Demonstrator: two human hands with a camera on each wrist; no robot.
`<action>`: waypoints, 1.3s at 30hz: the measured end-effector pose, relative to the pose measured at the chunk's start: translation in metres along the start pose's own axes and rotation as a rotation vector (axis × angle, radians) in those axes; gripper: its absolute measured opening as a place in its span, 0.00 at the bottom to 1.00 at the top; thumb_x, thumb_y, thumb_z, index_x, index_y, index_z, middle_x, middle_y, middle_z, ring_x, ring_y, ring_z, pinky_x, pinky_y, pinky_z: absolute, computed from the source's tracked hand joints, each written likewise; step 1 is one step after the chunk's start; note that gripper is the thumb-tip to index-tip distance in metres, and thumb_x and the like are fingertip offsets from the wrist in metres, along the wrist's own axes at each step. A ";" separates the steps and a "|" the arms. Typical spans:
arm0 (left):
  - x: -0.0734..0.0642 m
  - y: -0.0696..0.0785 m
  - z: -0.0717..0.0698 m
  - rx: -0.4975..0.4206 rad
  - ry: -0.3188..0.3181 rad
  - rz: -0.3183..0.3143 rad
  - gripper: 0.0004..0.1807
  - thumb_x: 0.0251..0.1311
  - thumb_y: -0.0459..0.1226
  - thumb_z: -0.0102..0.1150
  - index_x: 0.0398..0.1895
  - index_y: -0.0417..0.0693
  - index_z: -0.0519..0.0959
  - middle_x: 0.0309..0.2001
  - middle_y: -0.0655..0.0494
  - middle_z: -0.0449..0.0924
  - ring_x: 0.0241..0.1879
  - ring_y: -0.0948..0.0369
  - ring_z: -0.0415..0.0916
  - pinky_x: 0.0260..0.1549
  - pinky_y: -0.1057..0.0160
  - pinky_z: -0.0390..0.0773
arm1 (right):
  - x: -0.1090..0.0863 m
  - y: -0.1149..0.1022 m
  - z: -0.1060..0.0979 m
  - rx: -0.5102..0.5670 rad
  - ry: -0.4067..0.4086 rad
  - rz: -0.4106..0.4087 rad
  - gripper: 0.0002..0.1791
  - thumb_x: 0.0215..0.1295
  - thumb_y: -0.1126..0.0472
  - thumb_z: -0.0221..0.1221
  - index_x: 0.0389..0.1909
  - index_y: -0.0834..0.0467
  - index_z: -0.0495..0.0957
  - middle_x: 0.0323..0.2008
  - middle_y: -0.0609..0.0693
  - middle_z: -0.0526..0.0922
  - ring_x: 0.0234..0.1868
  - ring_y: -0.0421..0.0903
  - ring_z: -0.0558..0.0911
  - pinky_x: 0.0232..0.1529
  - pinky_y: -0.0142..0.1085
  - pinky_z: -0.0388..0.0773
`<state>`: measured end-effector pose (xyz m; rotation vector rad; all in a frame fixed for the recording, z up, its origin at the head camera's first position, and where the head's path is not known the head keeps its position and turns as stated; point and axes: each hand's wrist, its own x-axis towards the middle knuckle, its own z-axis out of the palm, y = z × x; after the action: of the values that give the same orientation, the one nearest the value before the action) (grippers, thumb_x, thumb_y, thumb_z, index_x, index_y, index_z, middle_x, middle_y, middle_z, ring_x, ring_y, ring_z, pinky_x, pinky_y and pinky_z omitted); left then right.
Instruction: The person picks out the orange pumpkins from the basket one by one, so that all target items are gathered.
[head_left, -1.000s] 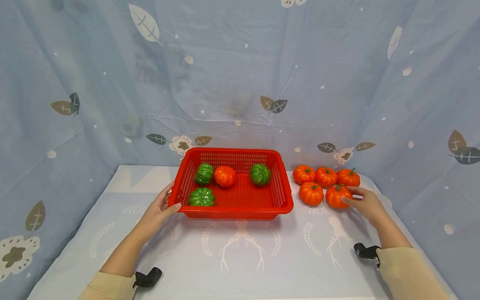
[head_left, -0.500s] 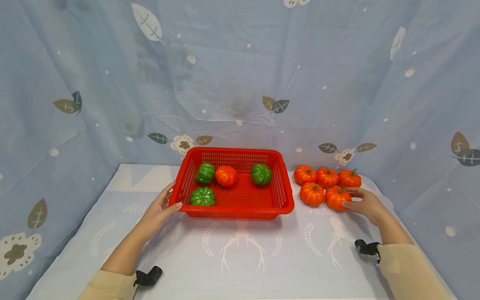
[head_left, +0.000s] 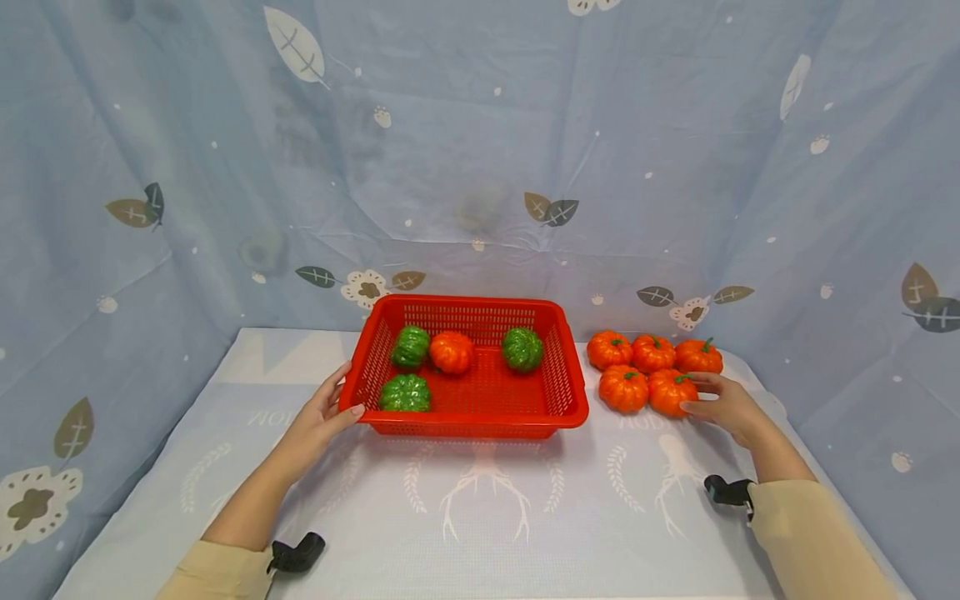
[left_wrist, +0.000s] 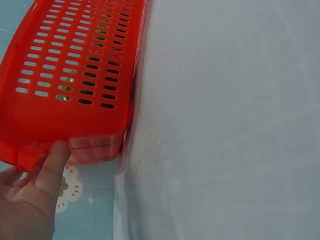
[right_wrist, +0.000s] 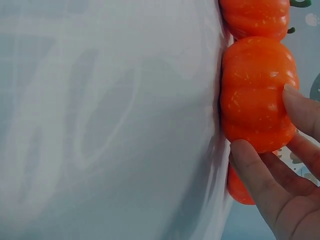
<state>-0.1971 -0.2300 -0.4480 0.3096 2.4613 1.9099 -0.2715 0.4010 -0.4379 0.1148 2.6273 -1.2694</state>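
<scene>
A red plastic basket point(head_left: 465, 423) with perforated walls sits mid-table. My left hand point(head_left: 318, 421) grips its front left corner, thumb against the front rim and fingers along the left side; in the left wrist view the thumb point(left_wrist: 59, 150) presses the corner. Inside lie green pumpkins point(head_left: 405, 393) and one orange pumpkin point(head_left: 452, 352). To the basket's right, small orange pumpkins stand in two rows. My right hand point(head_left: 727, 407) holds the front right orange pumpkin point(head_left: 670, 395) from its right side, thumb in front and fingers behind. It rests on the table, beside another orange pumpkin point(head_left: 623, 388).
Behind that front pair is a back row of orange pumpkins point(head_left: 653, 353). A pale printed cloth point(head_left: 510, 517) covers the table. Blue patterned curtains point(head_left: 465, 150) enclose the back and both sides. Each wrist carries a black camera mount point(head_left: 298, 553).
My right hand and the front right pumpkin have shifted slightly left, closer to the neighbouring pumpkin. The left hand and the basket have stayed in place.
</scene>
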 end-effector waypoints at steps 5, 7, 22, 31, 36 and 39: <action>0.000 0.001 0.001 -0.006 0.001 0.004 0.44 0.69 0.37 0.57 0.81 0.48 0.44 0.73 0.34 0.58 0.68 0.38 0.63 0.51 0.73 0.73 | 0.001 0.000 -0.001 -0.011 -0.001 0.006 0.43 0.67 0.59 0.65 0.74 0.70 0.53 0.69 0.76 0.56 0.64 0.71 0.66 0.55 0.47 0.78; 0.000 0.001 0.001 -0.009 0.000 0.004 0.44 0.69 0.37 0.57 0.81 0.48 0.43 0.73 0.34 0.58 0.68 0.38 0.63 0.51 0.73 0.73 | 0.001 0.000 -0.001 -0.013 -0.003 0.010 0.43 0.67 0.59 0.65 0.74 0.70 0.52 0.69 0.76 0.56 0.64 0.72 0.65 0.56 0.48 0.78; 0.000 0.000 0.000 -0.003 0.001 0.001 0.44 0.70 0.36 0.57 0.81 0.49 0.43 0.73 0.35 0.57 0.68 0.39 0.62 0.51 0.73 0.73 | -0.023 -0.019 -0.011 -0.111 0.043 -0.149 0.38 0.72 0.54 0.59 0.72 0.72 0.56 0.67 0.76 0.62 0.63 0.73 0.68 0.59 0.62 0.71; 0.000 0.001 0.001 0.010 0.005 0.000 0.44 0.70 0.36 0.57 0.81 0.49 0.43 0.74 0.35 0.57 0.69 0.39 0.63 0.52 0.71 0.74 | -0.047 -0.068 -0.005 -0.147 0.134 -0.250 0.30 0.75 0.48 0.55 0.63 0.70 0.71 0.59 0.70 0.75 0.57 0.66 0.75 0.55 0.62 0.73; 0.000 0.001 0.001 0.006 0.003 -0.004 0.44 0.70 0.35 0.56 0.81 0.50 0.43 0.74 0.35 0.57 0.68 0.39 0.63 0.52 0.71 0.73 | -0.058 -0.093 0.004 -0.137 0.151 -0.257 0.30 0.74 0.44 0.54 0.61 0.66 0.73 0.57 0.67 0.77 0.56 0.65 0.75 0.55 0.61 0.72; 0.000 0.002 0.001 0.005 0.002 -0.003 0.43 0.70 0.35 0.56 0.81 0.50 0.43 0.73 0.35 0.57 0.68 0.39 0.63 0.51 0.71 0.73 | -0.063 -0.108 0.010 -0.140 0.163 -0.277 0.29 0.74 0.43 0.55 0.60 0.64 0.74 0.57 0.66 0.78 0.56 0.63 0.76 0.55 0.59 0.73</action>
<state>-0.1963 -0.2288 -0.4467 0.3041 2.4668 1.9045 -0.2263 0.3277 -0.3464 -0.1833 2.9444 -1.1938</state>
